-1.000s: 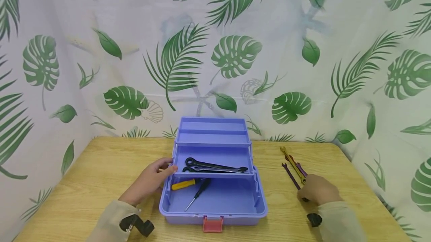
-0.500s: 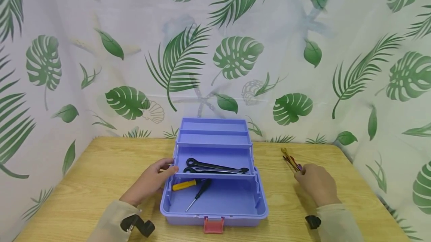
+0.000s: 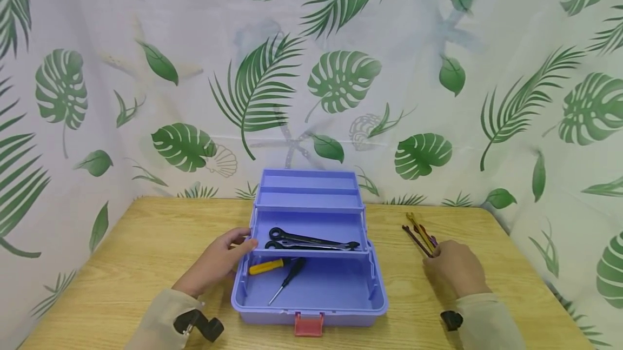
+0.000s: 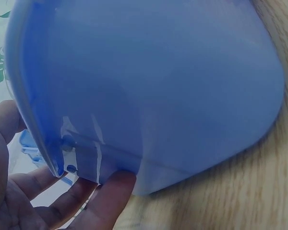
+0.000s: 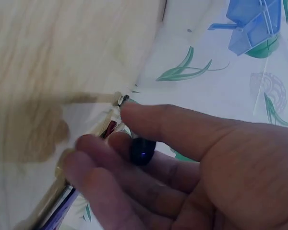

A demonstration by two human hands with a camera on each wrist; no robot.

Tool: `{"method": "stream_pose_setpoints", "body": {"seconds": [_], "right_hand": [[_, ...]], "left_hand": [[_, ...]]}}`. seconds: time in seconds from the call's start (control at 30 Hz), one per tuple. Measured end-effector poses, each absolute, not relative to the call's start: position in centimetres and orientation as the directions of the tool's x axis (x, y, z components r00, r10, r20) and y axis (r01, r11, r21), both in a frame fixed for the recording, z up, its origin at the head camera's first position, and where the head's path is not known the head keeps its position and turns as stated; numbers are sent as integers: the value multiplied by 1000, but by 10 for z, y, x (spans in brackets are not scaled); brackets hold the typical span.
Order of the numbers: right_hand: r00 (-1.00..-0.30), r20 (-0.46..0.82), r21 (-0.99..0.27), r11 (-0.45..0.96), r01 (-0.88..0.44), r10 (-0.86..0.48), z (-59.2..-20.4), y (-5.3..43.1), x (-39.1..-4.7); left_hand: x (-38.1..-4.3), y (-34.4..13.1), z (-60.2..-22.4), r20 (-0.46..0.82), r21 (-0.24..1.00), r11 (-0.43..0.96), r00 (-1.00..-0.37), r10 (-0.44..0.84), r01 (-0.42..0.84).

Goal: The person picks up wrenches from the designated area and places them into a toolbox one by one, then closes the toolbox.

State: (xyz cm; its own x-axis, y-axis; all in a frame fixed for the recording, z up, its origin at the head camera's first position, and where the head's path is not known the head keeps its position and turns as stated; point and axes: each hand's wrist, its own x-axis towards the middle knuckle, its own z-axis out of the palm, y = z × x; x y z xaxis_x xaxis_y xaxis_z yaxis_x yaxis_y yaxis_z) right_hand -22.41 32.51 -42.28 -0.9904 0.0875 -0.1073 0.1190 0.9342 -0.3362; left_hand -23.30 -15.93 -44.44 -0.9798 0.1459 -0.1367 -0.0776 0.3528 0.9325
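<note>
Head view: the dark wrench (image 3: 415,239) is pinched at its near end by the right hand (image 3: 456,268), over the right part of the table (image 3: 146,247). Its long axis is slanted, far end pointed away and leftward. The gold wrench (image 3: 422,232) is seen just right of it, similarly slanted; the purple wrench (image 3: 434,241) is partly hidden. The blue toolbox (image 3: 331,289) is gripped at its left side by the left hand (image 3: 219,261).

Left wrist view: the toolbox edge is clasped between thumb and fingers, fingertips pressed on the wall.

Right wrist view: the dark wrench is held between thumb and fingers, rounded near end toward the camera, shaft foreshortened. Tip contact with the table cannot be told.
</note>
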Motion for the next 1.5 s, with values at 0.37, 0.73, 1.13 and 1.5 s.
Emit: {"method": "stream_pose_setpoints", "body": {"seconds": [0.37,0.73,1.13,1.5], "right_hand": [[-983,-151,-305,941,145,102,-424,319,-221],[-991,-86,-282,952,118,98,-427,315,-221],[-994,-88,-324,941,94,69,-429,311,-219],[-998,-51,-336,940,61,46,-429,309,-226]], "left_hand": [[-231,-159,-443,-135,933,353,-978,159,-71],[-229,-160,-440,-127,931,361,-977,170,-58],[-229,-161,-439,-124,929,368,-977,173,-53],[-230,-161,-441,-122,935,352,-977,177,-53]]}}
